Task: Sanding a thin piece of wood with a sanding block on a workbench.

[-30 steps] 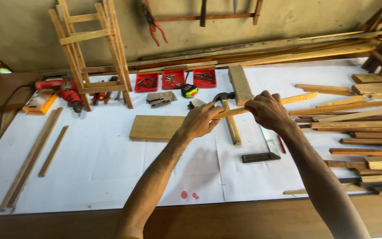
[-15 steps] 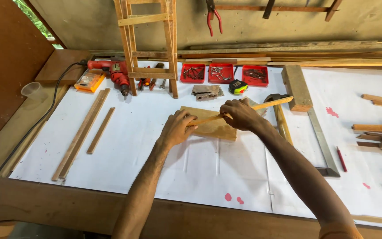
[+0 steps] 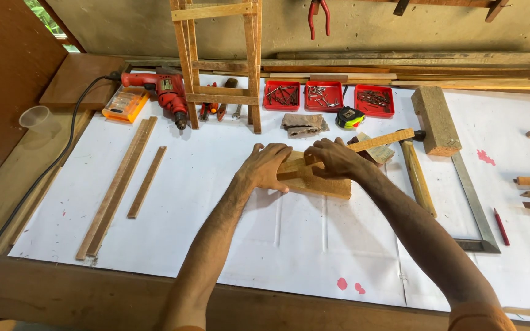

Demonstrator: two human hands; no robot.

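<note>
A thin wooden strip [image 3: 383, 141] lies slanted across a flat wooden board [image 3: 326, 185] on the white-covered bench. My left hand [image 3: 266, 165] presses on the left end of the board and strip. My right hand [image 3: 334, 157] grips the strip near its middle, over the board. The strip's right end sticks out toward a hammer [image 3: 417, 175] with a wooden handle.
Three red trays of nails [image 3: 327, 95], a tape measure [image 3: 349, 117], a rag [image 3: 303, 124] and a red drill [image 3: 164, 90] sit at the back. A wooden frame [image 3: 219, 61] stands upright. Long slats [image 3: 118, 184] lie left; a steel square [image 3: 475, 208], a wood block [image 3: 435, 119] and offcuts lie right.
The view has shifted left and closer. Both hands with the strip have come down onto the board and now press it there.
</note>
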